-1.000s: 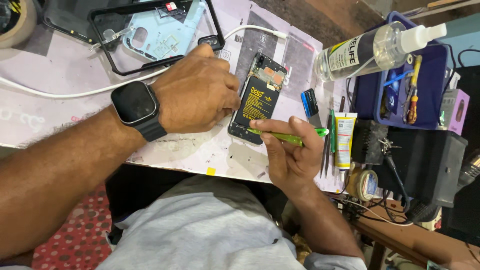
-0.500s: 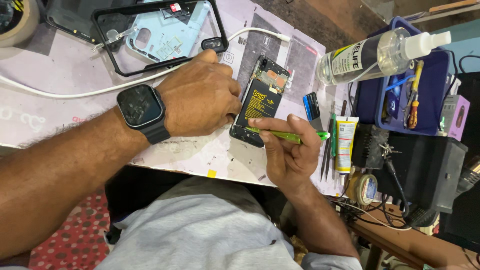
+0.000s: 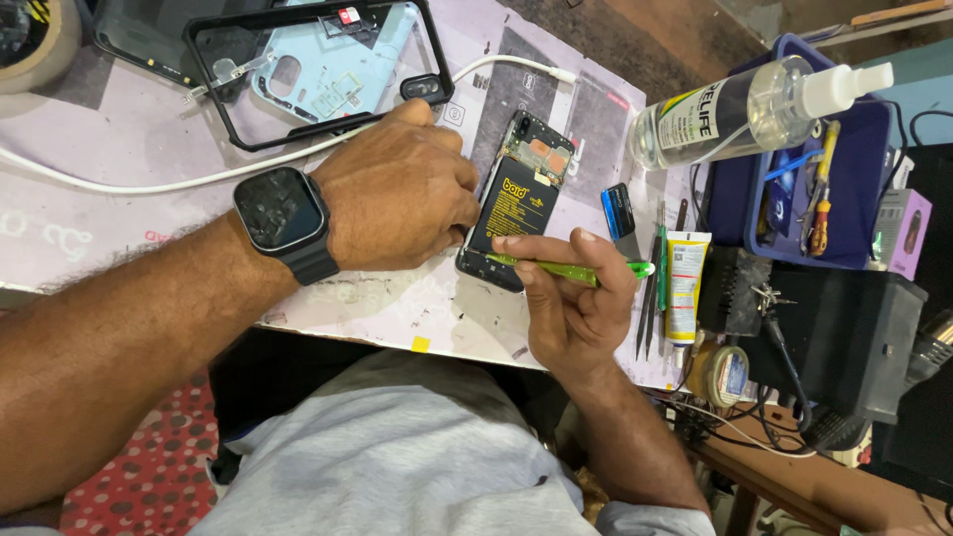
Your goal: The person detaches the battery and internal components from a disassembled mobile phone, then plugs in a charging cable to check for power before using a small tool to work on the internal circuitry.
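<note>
From the head camera, looking straight down: your left hand lies palm-down over the left edge of the opened phone, fingers curled against its side, pinning it flat so that it cannot slide; that grip presses the phone rather than lifts it. The phone rests on the pale work mat that covers the counter, back off, black battery with its yellow print facing up, circuit board exposed at the far end.

Your right hand pinches a green pry tool between thumb and forefingers, a closed, pen-like grip; the tool lies almost level, its tip at the near lower edge of the phone, just where the battery ends; held that low, it looks set for levering rather than poking.

A smartwatch sits on your left wrist; beyond the hand, the light-blue back cover lies inside a clear black-rimmed case, set well apart from the work; a white cable runs across the mat. To your right, tweezers, a glue tube and a clear spray bottle on the blue tray lie within reach of the tool hand.
</note>
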